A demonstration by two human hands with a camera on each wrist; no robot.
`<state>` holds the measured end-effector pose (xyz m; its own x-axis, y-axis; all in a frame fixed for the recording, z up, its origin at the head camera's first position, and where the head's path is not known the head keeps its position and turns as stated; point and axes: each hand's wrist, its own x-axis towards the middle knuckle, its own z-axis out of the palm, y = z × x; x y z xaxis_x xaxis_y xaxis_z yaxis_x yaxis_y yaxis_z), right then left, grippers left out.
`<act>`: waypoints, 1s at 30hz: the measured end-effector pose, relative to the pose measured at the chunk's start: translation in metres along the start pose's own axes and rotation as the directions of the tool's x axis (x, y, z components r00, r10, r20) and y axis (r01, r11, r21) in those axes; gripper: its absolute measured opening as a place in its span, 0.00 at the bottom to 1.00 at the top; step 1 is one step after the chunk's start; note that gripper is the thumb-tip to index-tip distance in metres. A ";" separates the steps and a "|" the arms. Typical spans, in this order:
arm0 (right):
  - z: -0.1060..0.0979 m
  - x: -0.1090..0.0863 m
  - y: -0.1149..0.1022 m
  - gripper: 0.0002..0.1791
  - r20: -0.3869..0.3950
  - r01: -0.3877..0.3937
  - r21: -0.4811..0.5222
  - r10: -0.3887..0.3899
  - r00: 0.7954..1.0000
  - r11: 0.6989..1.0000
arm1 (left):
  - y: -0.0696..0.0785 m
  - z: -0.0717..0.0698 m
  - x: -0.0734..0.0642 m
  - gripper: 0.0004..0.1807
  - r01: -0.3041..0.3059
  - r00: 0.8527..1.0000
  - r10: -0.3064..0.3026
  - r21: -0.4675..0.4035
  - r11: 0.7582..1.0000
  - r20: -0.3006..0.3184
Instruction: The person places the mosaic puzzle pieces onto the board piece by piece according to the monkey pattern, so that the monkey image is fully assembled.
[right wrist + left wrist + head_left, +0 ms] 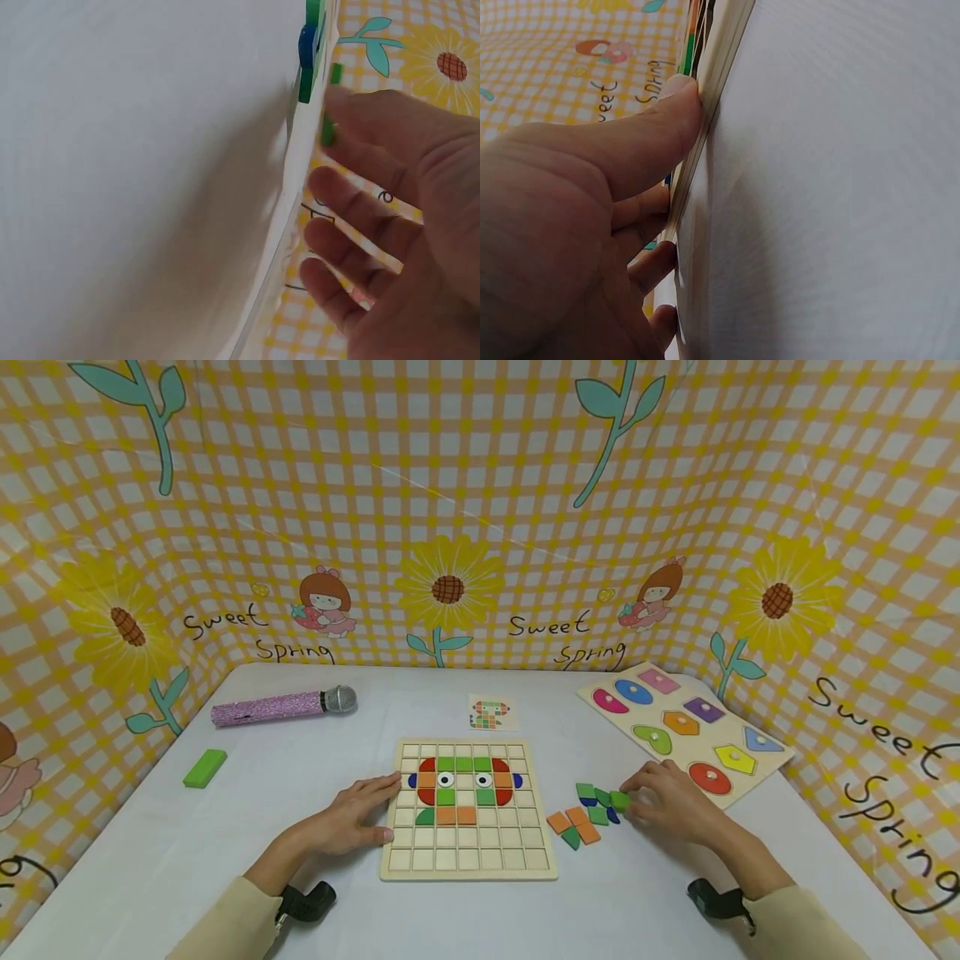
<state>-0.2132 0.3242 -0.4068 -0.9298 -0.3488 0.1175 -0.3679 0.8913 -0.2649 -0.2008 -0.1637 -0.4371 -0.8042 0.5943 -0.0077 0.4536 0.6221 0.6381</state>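
Observation:
A wooden grid board [480, 847] lies flat at the table's middle, with red, orange, green and blue tiles and two eye tiles set in its upper squares. My left hand [341, 818] rests at its left edge, the thumb and fingers extended and touching the side; the left wrist view shows the thumb [664, 124] against the rim. To the right of the board, my right hand [667, 802] pinches a green tile [619, 802] between thumb and index finger, just above the loose pile. In the right wrist view that green tile [328, 131] shows beside the fingertips.
Loose orange tiles [588, 833], green tiles [597, 816] and blue tiles lie right of the board. A pattern card [493, 720] lies behind it. A shape puzzle board [720, 735] is at the back right, a glittery microphone [270, 707] and green block [205, 768] at left.

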 end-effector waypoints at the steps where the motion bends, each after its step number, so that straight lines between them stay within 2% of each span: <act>1: 0.000 0.000 -0.002 0.12 -0.006 0.006 0.006 -0.006 1.000 1.000 | 0.000 0.000 0.000 0.40 -0.002 1.000 0.002 0.003 1.000 -0.001; 7: 0.004 0.008 -0.029 0.11 -0.050 0.070 0.022 -0.068 0.996 0.997 | 0.000 0.000 0.000 0.40 -0.002 1.000 0.002 0.013 1.000 -0.003; 17: 0.019 0.030 -0.102 0.11 -0.061 0.214 0.011 -0.213 0.975 0.977 | 0.000 0.000 -0.001 0.40 0.010 1.000 -0.010 0.003 1.000 -0.003; 23: 0.036 0.039 -0.138 0.12 -0.052 0.309 0.002 -0.309 0.950 0.951 | -0.001 0.001 -0.001 0.40 0.007 1.000 -0.007 0.003 1.000 0.002; 30: 0.051 0.051 -0.174 0.11 -0.080 0.423 -0.058 -0.426 0.901 0.904 | 0.000 0.001 -0.001 0.40 0.007 1.000 -0.007 -0.001 1.000 -0.006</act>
<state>-0.1977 0.1366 -0.4036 -0.6799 -0.6712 0.2952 -0.7251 0.6755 -0.1342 -0.1995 -0.1640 -0.4375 -0.8097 0.5868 -0.0079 0.4473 0.6258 0.6390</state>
